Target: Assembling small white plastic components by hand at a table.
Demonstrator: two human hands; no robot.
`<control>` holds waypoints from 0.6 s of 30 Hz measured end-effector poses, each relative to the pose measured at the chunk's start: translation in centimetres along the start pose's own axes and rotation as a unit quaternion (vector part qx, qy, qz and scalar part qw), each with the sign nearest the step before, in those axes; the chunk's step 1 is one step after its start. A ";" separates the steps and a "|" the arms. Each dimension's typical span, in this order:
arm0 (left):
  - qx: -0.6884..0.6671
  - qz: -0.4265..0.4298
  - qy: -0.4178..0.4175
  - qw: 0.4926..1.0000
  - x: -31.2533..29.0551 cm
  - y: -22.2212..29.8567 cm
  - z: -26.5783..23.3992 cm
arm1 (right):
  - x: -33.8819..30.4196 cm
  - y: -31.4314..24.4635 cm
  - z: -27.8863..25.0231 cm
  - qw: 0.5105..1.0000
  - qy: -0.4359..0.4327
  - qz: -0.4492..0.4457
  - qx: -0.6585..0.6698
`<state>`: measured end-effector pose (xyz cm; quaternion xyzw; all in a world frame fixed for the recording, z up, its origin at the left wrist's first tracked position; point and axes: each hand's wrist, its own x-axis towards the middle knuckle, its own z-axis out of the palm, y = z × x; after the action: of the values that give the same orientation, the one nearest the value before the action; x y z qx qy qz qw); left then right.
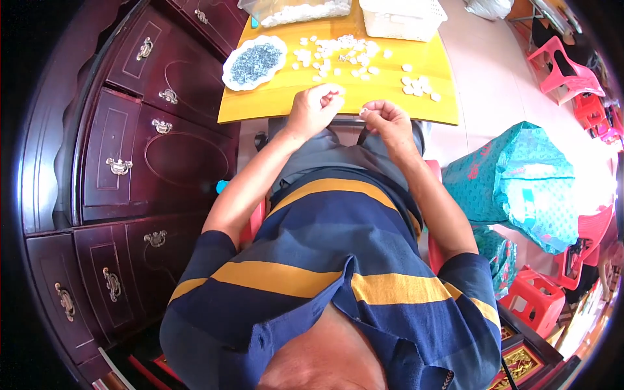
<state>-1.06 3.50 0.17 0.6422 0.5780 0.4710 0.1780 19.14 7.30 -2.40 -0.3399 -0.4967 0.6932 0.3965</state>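
Just above the near edge of the yellow table (292, 107), my left hand (313, 109) is closed, its thumb and fingers drawn together. What lies in them, if anything, is too small to tell. To its right, my right hand (390, 123) pinches at the same edge, and a tiny pale bit shows at its fingertips. The hands are apart. Beyond them, many small white pieces (348, 44) lie scattered over the tabletop. A smaller group of white pieces (416, 86) sits at the right. On the left stands a scalloped white dish (227, 73) heaped with small dark grey parts.
At the table's far side are a clear bin (250, 8) with white pieces and a white basket (396, 29). Dark wooden drawers (156, 130) rise close on my left. Large teal bags (513, 182) and a red stool (534, 302) stand on my right.
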 end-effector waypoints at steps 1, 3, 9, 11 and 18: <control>0.022 0.021 -0.007 1.000 1.1 -0.5 0.2 | 0.1 -0.2 -0.2 0.999 0.033 0.001 0.013; 0.069 0.044 -0.022 0.996 3.4 -0.6 0.9 | 0.2 -0.3 -0.7 0.998 0.050 -0.006 0.030; 0.216 0.137 -0.048 0.965 8.4 -0.8 3.9 | 0.3 -0.7 -1.4 0.991 0.105 -0.028 0.074; 0.264 0.098 -0.102 0.954 9.4 -0.9 4.6 | 0.4 -0.7 -1.5 0.991 0.102 -0.028 0.083; 0.273 0.057 -0.171 0.945 11.8 -0.4 5.9 | 0.7 -1.0 -1.9 0.989 0.110 -0.036 0.090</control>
<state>2.12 16.17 1.64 0.7689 0.6077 0.1880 0.0646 20.69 8.95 -2.08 -0.3591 -0.3977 0.6786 0.5024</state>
